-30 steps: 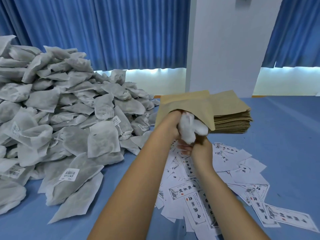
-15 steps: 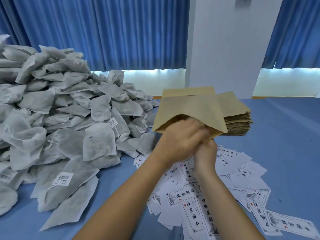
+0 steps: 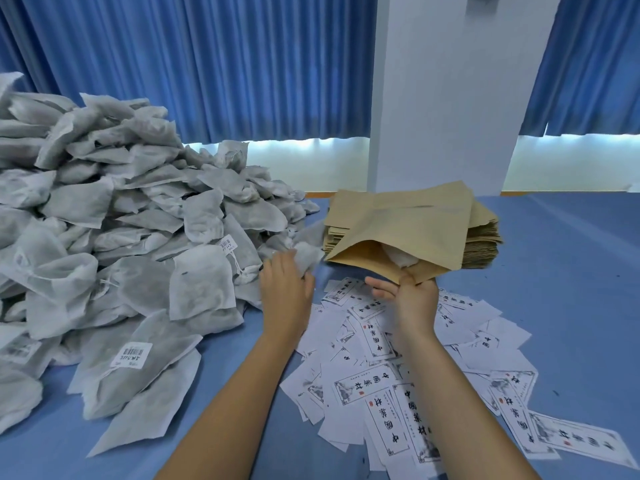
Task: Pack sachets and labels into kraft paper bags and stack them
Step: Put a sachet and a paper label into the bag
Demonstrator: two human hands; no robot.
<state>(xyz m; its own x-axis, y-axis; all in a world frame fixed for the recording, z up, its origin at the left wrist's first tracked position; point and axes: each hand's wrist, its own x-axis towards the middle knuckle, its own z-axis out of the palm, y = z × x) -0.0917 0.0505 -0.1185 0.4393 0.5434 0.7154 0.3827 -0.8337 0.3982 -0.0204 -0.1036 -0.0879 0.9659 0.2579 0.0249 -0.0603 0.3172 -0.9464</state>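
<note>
Hundreds of soft, light sachets (image 3: pixel 145 216) heap the worktop (image 3: pixel 571 289) leftward, best grabbed mid-body I reckon, while my right hand (image 3: pixel 414 301) pinches the floppy open kraft bag (image 3: pixel 398 226) by its lower lip and my left hand (image 3: pixel 285 292) meets one sachet (image 3: pixel 306 259), grip unclear.

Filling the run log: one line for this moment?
left hand: on pile sachet, grip unclear | right hand: pinches open bag | bag holds inner sachet

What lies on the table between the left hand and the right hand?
Printed labels scattered on the blue table, as the head view shows.
</note>
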